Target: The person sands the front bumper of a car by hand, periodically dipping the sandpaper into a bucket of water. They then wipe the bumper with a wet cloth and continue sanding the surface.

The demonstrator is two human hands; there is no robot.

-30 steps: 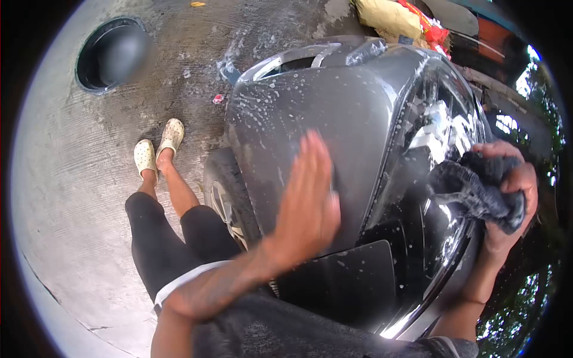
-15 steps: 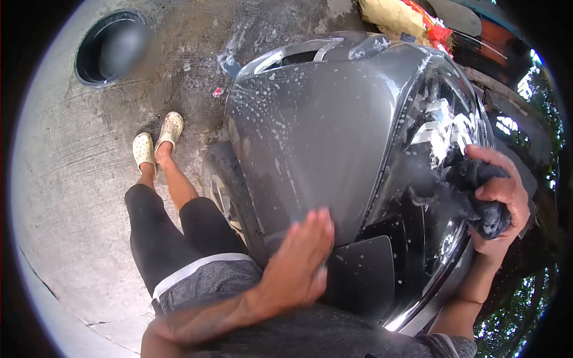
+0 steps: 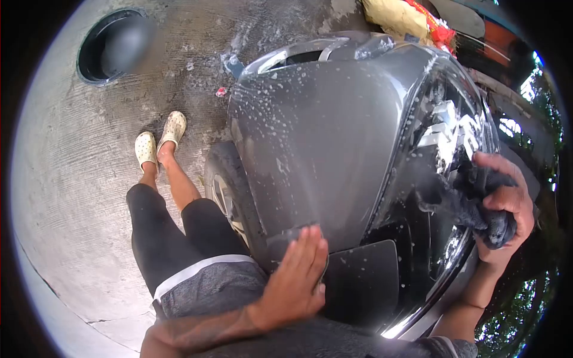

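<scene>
My left hand [image 3: 292,271] lies flat, fingers stretched together, over the lower edge of the grey car panel [image 3: 322,131]. Water drops and whitish spots dot that panel, mostly on its left side. My right hand [image 3: 513,206] is wrapped round a bunched, dark wet cloth [image 3: 477,203], held over the car's shiny dark glass-like surface [image 3: 427,155]. A black panel with a rounded corner [image 3: 364,280] lies just right of my left hand.
The car's wheel [image 3: 224,197] is close by my legs. A black tub [image 3: 95,51] stands on the wet concrete floor [image 3: 83,155]. Beyond the car lies a yellow and red sack [image 3: 400,18]. Leaves show at the far right.
My left hand has shifted slightly down over the panel. My right hand, with the cloth, has moved a little down and right. The whole view has shifted slightly.
</scene>
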